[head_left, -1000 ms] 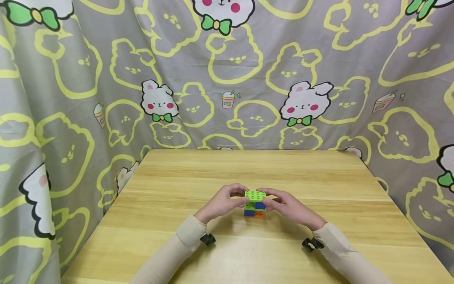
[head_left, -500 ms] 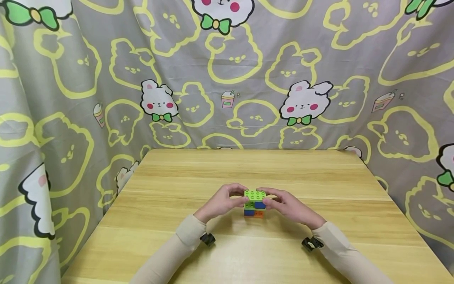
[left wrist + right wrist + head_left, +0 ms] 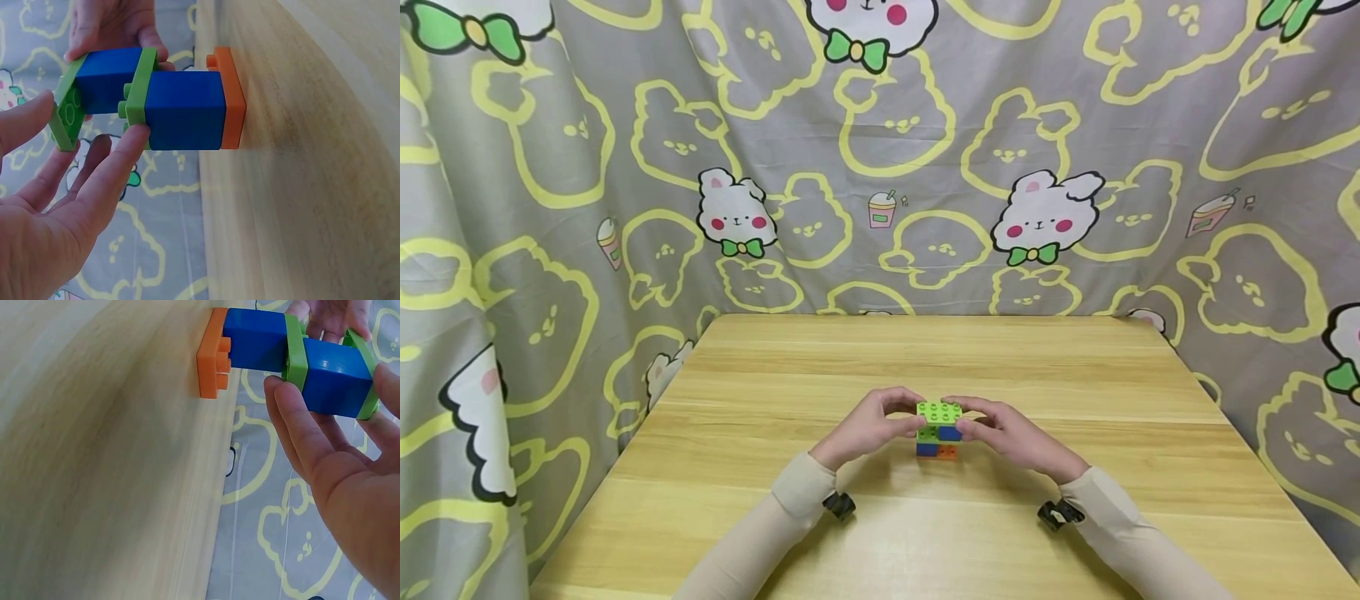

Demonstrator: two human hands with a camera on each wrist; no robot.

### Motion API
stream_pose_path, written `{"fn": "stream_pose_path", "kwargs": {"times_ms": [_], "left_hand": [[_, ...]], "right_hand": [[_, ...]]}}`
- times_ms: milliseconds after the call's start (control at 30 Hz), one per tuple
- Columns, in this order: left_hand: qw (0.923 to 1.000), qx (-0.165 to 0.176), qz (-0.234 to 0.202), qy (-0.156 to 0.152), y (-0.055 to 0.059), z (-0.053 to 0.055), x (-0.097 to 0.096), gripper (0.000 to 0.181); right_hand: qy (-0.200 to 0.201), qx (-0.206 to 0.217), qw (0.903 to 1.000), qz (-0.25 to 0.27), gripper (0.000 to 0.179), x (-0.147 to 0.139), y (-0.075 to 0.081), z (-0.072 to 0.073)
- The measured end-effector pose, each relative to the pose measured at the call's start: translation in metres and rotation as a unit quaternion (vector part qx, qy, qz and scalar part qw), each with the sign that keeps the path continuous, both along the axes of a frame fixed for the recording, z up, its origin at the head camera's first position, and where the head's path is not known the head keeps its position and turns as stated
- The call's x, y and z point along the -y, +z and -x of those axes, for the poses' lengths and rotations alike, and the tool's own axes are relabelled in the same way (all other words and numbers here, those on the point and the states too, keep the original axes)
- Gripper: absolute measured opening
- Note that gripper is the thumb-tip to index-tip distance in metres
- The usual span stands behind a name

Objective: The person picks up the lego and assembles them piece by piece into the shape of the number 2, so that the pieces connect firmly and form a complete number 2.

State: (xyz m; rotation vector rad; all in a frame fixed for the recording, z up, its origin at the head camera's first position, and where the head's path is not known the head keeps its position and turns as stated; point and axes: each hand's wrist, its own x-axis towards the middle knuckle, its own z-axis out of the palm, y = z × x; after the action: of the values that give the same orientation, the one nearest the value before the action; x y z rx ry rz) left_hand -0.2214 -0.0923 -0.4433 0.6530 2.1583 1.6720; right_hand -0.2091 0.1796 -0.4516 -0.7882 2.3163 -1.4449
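Observation:
A small block stack [image 3: 939, 429] stands on the wooden table [image 3: 925, 358]: an orange plate at the bottom, then blue bricks and green plates in turn, with a studded green plate on top. My left hand [image 3: 874, 425] grips its left side. In the left wrist view a fingertip [image 3: 134, 134] presses the middle green plate of the block stack [image 3: 181, 109]. My right hand [image 3: 1000, 429] grips the opposite side. In the right wrist view its fingers [image 3: 294, 419] lie along the upper blue brick of the stack [image 3: 262, 340].
A grey curtain [image 3: 880, 167] printed with yellow bears and white rabbits hangs behind and beside the table. Bare wood surrounds the stack on all sides. Black wrist mounts [image 3: 838, 505] sit at both cuffs.

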Motion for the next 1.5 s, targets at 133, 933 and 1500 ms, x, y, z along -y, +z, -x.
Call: {"fn": "stream_pose_path", "kwargs": {"times_ms": [133,933,1500], "left_hand": [[1.0,-0.004,-0.001,0.002,0.0,0.001,0.0,0.032],[0.9999,-0.015,0.005,0.005,-0.003,0.002,0.004,0.037],[0.9955,-0.071,0.06,0.017,0.0,0.003,0.014,0.033]], "right_hand": [[-0.005,-0.003,1.0,-0.002,0.052,0.0,-0.001,0.0],[-0.032,0.008,0.9984,0.047,0.04,0.008,-0.005,-0.002],[-0.055,-0.059,0.9967,-0.008,0.035,0.002,-0.001,-0.003]]}}
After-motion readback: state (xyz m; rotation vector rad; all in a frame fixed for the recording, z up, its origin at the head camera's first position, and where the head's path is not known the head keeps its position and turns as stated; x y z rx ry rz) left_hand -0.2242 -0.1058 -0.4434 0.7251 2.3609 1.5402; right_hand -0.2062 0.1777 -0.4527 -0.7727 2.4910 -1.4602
